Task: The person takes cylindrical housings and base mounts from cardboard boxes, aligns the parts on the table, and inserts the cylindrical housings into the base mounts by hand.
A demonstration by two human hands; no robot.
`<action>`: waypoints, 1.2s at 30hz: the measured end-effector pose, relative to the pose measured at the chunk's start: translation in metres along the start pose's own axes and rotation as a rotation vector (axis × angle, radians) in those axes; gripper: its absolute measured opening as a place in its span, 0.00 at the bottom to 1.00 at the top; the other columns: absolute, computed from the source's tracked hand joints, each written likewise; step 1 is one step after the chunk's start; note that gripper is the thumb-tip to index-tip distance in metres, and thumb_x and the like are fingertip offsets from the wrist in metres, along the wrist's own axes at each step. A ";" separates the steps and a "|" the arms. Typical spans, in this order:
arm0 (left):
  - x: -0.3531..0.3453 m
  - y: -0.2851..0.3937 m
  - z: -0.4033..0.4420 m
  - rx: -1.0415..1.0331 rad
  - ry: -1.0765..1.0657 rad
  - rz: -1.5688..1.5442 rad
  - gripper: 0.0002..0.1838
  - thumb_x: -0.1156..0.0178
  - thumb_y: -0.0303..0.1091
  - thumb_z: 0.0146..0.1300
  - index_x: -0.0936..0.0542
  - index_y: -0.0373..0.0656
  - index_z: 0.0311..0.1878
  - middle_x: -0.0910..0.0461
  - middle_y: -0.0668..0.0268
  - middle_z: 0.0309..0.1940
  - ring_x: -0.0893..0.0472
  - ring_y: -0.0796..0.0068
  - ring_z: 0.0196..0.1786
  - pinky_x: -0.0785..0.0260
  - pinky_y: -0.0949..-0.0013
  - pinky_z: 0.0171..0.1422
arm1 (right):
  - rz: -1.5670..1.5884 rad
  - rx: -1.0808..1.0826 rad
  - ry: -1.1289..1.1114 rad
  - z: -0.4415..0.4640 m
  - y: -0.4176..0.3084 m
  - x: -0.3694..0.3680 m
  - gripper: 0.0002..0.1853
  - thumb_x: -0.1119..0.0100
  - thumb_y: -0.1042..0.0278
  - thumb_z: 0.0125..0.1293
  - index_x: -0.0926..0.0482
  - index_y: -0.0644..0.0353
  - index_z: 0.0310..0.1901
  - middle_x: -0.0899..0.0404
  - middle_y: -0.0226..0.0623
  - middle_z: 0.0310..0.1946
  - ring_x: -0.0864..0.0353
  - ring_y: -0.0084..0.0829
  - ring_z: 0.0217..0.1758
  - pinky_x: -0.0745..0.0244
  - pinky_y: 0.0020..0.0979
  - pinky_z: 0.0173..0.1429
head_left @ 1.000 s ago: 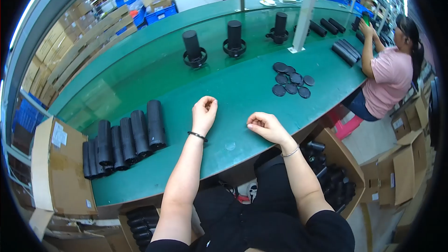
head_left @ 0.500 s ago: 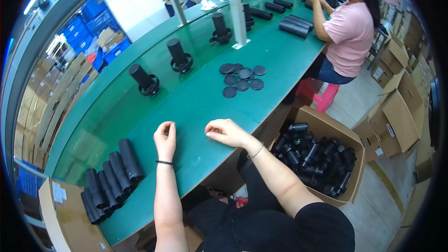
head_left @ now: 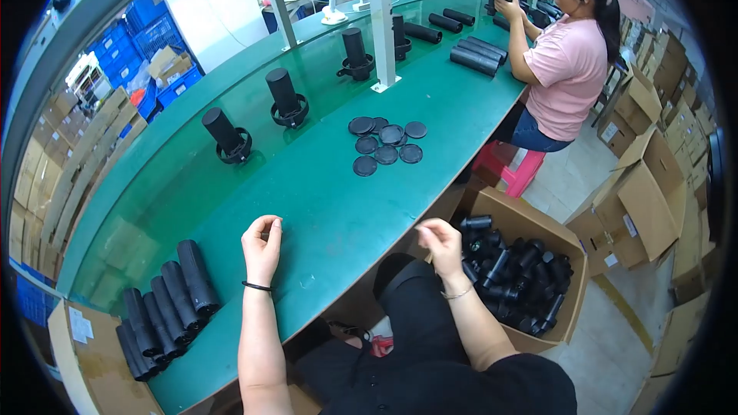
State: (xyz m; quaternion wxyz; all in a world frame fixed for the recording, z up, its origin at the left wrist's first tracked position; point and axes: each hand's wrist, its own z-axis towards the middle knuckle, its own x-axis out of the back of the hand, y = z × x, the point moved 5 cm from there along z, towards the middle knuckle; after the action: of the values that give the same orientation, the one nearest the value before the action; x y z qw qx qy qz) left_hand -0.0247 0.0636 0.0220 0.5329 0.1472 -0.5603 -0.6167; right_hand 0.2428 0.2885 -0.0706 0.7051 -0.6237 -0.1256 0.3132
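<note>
Here | left grip (head_left: 261,247) ajar, black tubes (head_left: 168,304) leftward | right grip (head_left: 442,247) closure unclear, boxed black parts (head_left: 511,267) beside

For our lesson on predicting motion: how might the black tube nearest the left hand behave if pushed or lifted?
Pushed sideways, the black tube would likely roll, being round and lying on its side. Neighbouring tubes might block it on one side. Lifted, it would probably feel stiff, since its outline looks straight.
</note>
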 end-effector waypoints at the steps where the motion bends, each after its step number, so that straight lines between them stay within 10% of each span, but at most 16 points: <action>1: -0.003 -0.001 -0.001 0.007 -0.022 -0.015 0.06 0.41 0.29 0.64 0.19 0.36 0.36 0.21 0.71 0.27 0.26 0.85 0.30 0.34 0.79 0.34 | -0.141 -0.030 0.049 -0.006 0.029 0.032 0.05 0.43 0.73 0.66 0.21 0.65 0.38 0.22 0.26 0.27 0.27 0.15 0.29 0.31 0.20 0.34; 3: -0.012 0.003 -0.006 -0.044 -0.046 -0.002 0.06 0.40 0.29 0.63 0.19 0.36 0.36 0.21 0.69 0.27 0.26 0.84 0.28 0.33 0.78 0.33 | -0.590 -0.109 0.084 -0.031 0.118 0.116 0.05 0.44 0.73 0.65 0.21 0.65 0.36 0.21 0.32 0.25 0.25 0.19 0.27 0.31 0.23 0.33; 6: -0.024 0.021 -0.010 -0.198 -0.160 0.086 0.04 0.39 0.26 0.60 0.19 0.36 0.36 0.22 0.63 0.27 0.24 0.78 0.26 0.32 0.75 0.32 | -1.135 -0.383 0.024 -0.122 0.198 0.213 0.12 0.40 0.65 0.59 0.19 0.62 0.41 0.18 0.50 0.35 0.19 0.50 0.44 0.24 0.41 0.50; 10: -0.028 0.031 -0.012 -0.208 -0.251 0.154 0.04 0.40 0.25 0.59 0.19 0.36 0.36 0.22 0.61 0.26 0.23 0.74 0.28 0.32 0.75 0.33 | -1.431 -0.828 0.002 -0.208 0.211 0.264 0.24 0.51 0.44 0.65 0.18 0.58 0.46 0.22 0.51 0.47 0.25 0.50 0.55 0.31 0.45 0.59; 13: -0.033 0.030 -0.016 -0.141 -0.200 0.081 0.04 0.41 0.25 0.62 0.19 0.35 0.37 0.22 0.65 0.28 0.24 0.79 0.30 0.32 0.76 0.36 | -1.446 -0.724 0.007 -0.227 0.216 0.266 0.30 0.64 0.44 0.71 0.18 0.62 0.42 0.21 0.55 0.45 0.23 0.52 0.49 0.30 0.49 0.56; 18: -0.098 0.075 -0.043 -0.110 -0.593 0.086 0.05 0.43 0.25 0.64 0.20 0.34 0.38 0.22 0.67 0.31 0.25 0.81 0.35 0.34 0.77 0.42 | -1.082 -0.810 -0.126 -0.210 0.240 0.291 0.15 0.42 0.58 0.58 0.17 0.61 0.39 0.18 0.52 0.40 0.19 0.49 0.47 0.25 0.42 0.53; 22: -0.173 0.148 -0.061 -0.510 -0.899 0.141 0.06 0.39 0.23 0.56 0.20 0.36 0.38 0.20 0.59 0.32 0.22 0.67 0.34 0.30 0.69 0.42 | -0.985 -0.816 0.029 -0.216 0.247 0.321 0.13 0.41 0.62 0.57 0.16 0.63 0.36 0.16 0.48 0.35 0.16 0.43 0.38 0.22 0.38 0.48; 26: -0.240 0.144 -0.072 -0.913 -1.077 0.371 0.14 0.35 0.25 0.48 0.22 0.39 0.41 0.23 0.61 0.38 0.23 0.60 0.41 0.30 0.62 0.45 | -0.303 -0.998 0.518 -0.225 0.253 0.353 0.06 0.43 0.69 0.61 0.20 0.61 0.35 0.22 0.33 0.20 0.25 0.23 0.18 0.34 0.25 0.19; 30: -0.259 0.121 -0.076 -1.128 -1.155 0.641 0.16 0.33 0.30 0.44 0.22 0.42 0.39 0.23 0.64 0.36 0.22 0.63 0.40 0.32 0.64 0.44 | -0.812 -0.645 0.751 -0.211 0.243 0.420 0.08 0.41 0.71 0.54 0.18 0.61 0.35 0.16 0.45 0.32 0.15 0.38 0.39 0.24 0.33 0.50; 36: -0.267 0.123 -0.076 -1.017 -1.162 0.693 0.18 0.32 0.33 0.41 0.21 0.42 0.39 0.22 0.64 0.35 0.22 0.65 0.39 0.31 0.64 0.41 | -1.409 -0.705 0.875 -0.160 0.148 0.471 0.26 0.42 0.70 0.53 0.29 0.54 0.58 0.31 0.50 0.52 0.33 0.54 0.58 0.32 0.45 0.62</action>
State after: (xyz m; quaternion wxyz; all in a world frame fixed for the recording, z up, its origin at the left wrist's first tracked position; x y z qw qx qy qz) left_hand 0.1990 0.2666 -0.0098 0.3205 -0.6309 -0.4129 -0.5733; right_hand 0.6556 0.4459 -0.3438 0.4862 -0.6455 -0.2881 -0.5137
